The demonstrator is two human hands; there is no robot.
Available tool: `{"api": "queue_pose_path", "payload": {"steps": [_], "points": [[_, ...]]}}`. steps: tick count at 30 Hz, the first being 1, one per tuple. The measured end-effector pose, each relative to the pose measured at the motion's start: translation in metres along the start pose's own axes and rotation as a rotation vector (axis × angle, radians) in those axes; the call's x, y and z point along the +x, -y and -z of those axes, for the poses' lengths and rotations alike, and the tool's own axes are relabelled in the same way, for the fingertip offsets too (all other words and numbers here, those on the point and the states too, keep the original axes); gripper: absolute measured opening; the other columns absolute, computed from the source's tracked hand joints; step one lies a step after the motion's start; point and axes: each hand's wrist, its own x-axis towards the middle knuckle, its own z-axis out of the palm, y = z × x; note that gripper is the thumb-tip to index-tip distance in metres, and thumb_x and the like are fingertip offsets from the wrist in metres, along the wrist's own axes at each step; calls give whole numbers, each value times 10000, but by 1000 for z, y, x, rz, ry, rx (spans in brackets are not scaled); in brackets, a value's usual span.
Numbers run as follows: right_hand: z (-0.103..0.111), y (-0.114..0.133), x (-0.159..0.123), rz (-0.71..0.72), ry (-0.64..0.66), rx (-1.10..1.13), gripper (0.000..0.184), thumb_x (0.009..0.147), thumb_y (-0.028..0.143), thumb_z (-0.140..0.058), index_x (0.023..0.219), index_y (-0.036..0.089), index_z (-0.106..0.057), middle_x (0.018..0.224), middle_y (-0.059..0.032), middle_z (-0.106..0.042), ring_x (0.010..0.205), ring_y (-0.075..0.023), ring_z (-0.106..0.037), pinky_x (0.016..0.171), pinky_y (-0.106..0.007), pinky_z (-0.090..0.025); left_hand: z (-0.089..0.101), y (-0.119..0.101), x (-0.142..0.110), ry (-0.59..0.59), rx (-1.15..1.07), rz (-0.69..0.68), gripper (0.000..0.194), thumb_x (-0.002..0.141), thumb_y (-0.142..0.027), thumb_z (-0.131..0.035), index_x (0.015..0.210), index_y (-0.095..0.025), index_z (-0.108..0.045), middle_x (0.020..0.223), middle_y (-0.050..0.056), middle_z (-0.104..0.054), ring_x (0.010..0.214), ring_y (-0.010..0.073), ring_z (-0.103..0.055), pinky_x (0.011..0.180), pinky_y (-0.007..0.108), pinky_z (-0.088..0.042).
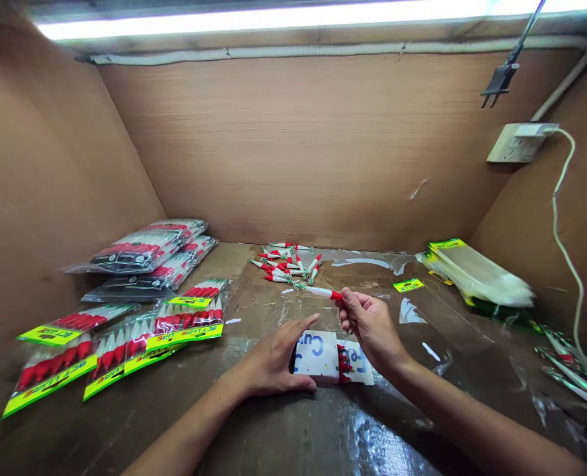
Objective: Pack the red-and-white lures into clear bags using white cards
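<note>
My right hand pinches a red-and-white squid jig by its red end; the jig lies level in the air, its green hooked end pointing left toward the pile. My left hand spans the left end of a small white card box with blue lettering, thumb on the near side and fingers on the far side. Red tips of several jigs show at the box's right part, beside a lettered flap. Farther back, a loose pile of jigs lies on the table.
Packed lure bags with yellow labels lie at left, before a stack of clear bags. Flat packaging sleeves are stacked at right, near a yellow label. More jigs lie far right. A plug hangs above.
</note>
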Motion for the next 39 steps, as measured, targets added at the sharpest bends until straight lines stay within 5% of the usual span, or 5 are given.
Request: {"api": "queue_pose_path", "payload": {"steps": [22, 30, 34, 39], "points": [[1, -3, -5, 226, 12, -201, 220, 799, 354, -772, 942, 189, -747, 936, -68, -764, 820, -190, -709, 798, -341, -582, 0, 2, 0, -19, -46, -14, 1152, 645, -513, -848, 1552, -310, -168, 1538, 129, -381, 1366, 341, -417, 1122, 515, -342], [67, 48, -22, 385, -218, -504, 231, 801, 362, -770, 959, 196, -740, 886, -54, -746, 765, -180, -681, 697, -295, -551, 0, 4, 8, -187, -280, -6, 1225, 565, -411, -920, 1539, -295, -187, 1337, 114, -559, 1196, 295, -569, 1060, 470, -426], [94, 39, -41, 381, -169, -666, 171, 839, 361, -728, 921, 211, -738, 875, -42, -723, 776, -182, -651, 682, -288, -515, -1, 2, 11, -198, -305, 16, 1213, 566, -358, -926, 1533, -309, -194, 1352, 108, -549, 1208, 291, -565, 1076, 479, -414], [95, 21, -49, 339, -92, -798, 139, 881, 345, -676, 915, 222, -730, 900, -41, -720, 842, -201, -652, 774, -324, -501, -1, 0, 11, -190, -295, 23, 1188, 584, -343, -915, 1532, -300, -200, 1318, 105, -568, 1189, 294, -576, 1059, 483, -428]]}}
